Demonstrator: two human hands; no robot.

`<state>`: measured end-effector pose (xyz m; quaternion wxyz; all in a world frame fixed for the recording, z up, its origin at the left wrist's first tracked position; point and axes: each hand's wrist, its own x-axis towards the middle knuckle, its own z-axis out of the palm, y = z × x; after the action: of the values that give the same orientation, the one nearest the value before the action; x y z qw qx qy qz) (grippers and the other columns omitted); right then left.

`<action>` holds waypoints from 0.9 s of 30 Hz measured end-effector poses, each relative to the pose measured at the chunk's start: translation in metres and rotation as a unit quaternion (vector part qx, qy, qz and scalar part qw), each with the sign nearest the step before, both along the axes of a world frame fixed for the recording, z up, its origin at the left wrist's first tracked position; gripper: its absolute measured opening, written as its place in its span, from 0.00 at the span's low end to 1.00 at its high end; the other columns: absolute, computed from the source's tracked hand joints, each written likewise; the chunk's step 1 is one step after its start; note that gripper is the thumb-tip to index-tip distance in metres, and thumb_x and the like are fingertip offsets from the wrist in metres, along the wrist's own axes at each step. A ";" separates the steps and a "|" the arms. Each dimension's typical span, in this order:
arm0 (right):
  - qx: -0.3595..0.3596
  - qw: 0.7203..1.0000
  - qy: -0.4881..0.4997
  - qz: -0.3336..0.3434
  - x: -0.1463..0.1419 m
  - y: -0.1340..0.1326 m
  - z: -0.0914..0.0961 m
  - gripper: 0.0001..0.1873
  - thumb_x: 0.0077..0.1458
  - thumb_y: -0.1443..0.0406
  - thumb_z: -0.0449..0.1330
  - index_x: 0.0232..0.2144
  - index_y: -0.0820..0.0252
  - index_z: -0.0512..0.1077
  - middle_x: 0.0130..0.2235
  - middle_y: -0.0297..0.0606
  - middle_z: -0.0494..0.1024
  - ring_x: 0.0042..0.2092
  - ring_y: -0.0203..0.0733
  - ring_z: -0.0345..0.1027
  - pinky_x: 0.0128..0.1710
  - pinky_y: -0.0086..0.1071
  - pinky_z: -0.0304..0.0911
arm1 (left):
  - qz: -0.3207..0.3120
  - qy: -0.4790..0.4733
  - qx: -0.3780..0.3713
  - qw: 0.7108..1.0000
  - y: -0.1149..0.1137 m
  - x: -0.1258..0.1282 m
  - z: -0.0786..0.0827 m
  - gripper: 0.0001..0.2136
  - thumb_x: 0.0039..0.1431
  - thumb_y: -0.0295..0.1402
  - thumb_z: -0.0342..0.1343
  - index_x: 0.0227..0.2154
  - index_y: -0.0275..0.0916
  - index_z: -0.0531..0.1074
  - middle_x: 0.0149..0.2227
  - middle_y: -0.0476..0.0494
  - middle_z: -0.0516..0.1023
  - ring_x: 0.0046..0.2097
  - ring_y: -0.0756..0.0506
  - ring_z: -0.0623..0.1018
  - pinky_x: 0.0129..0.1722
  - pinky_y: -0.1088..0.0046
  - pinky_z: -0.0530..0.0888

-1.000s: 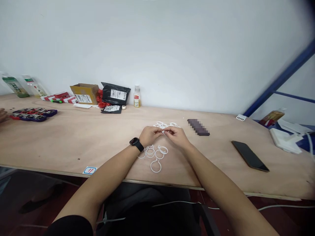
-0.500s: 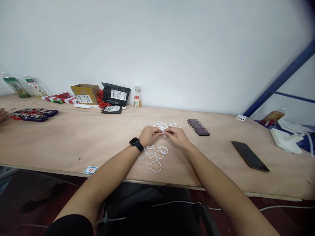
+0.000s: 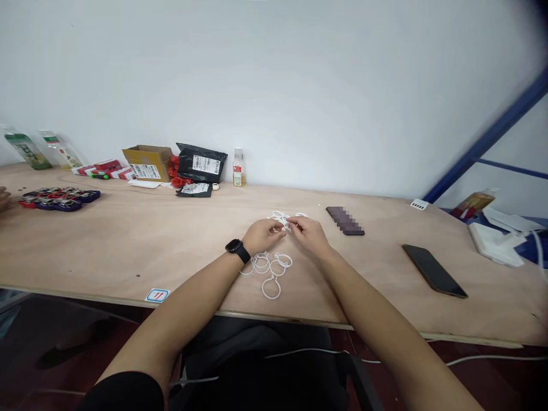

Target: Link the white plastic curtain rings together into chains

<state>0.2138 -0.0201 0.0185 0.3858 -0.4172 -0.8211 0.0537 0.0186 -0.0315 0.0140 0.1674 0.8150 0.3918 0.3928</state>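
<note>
My left hand (image 3: 260,236), with a black watch (image 3: 234,246) on its wrist, is closed in a pinch at a small white plastic piece (image 3: 283,229). Close by on the right, my right hand (image 3: 312,235) is also closed, thumb and forefinger together at the white pieces; what lies between them is too small to make out. Behind the fingertips is a pile of white curtain rings (image 3: 278,214), partly hidden by the hands. Nearer the table edge lie several more rings, one loose curtain ring (image 3: 271,287) closest to me.
A dark pixelated slab (image 3: 345,221) and a phone (image 3: 434,271) lie to the right. Along the wall stand a small bottle (image 3: 238,168), a black parcel (image 3: 202,164) and an open cardboard box (image 3: 148,162). Another person's hand (image 3: 4,200) shows at far left near red and blue items (image 3: 60,198).
My fingertips were together at one spot; now they are slightly apart, the right ones a little higher and farther away. The loose rings in front have stayed in place.
</note>
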 end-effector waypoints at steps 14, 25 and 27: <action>-0.074 0.997 0.027 0.016 0.004 0.004 -0.003 0.13 0.57 0.59 0.57 0.40 0.55 0.78 0.37 0.38 0.81 0.36 0.42 0.73 0.37 0.34 0.66 | 0.009 0.155 -0.006 0.988 0.000 -0.002 -0.001 0.07 0.57 0.33 0.54 0.33 0.41 0.77 0.33 0.47 0.80 0.36 0.47 0.76 0.40 0.72 0.70; -0.194 0.962 0.170 0.087 -0.007 0.002 -0.009 0.16 0.53 0.59 0.60 0.42 0.60 0.76 0.35 0.39 0.80 0.32 0.38 0.71 0.31 0.31 0.66 | 0.054 0.014 0.051 0.997 0.002 -0.002 0.000 0.09 0.57 0.37 0.60 0.37 0.39 0.76 0.33 0.46 0.80 0.32 0.49 0.75 0.36 0.73 0.71; -0.183 0.965 0.172 0.067 -0.007 0.003 -0.009 0.14 0.53 0.60 0.60 0.40 0.60 0.77 0.34 0.39 0.80 0.32 0.38 0.71 0.32 0.31 0.66 | 0.043 0.006 0.055 0.998 0.002 -0.002 0.001 0.09 0.57 0.38 0.60 0.37 0.39 0.77 0.33 0.46 0.79 0.32 0.49 0.75 0.37 0.72 0.71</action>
<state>0.2069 -0.0175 0.0092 0.4340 -0.4091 -0.7444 0.3003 0.0169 -0.0295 0.0145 0.1033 0.8076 0.4054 0.4157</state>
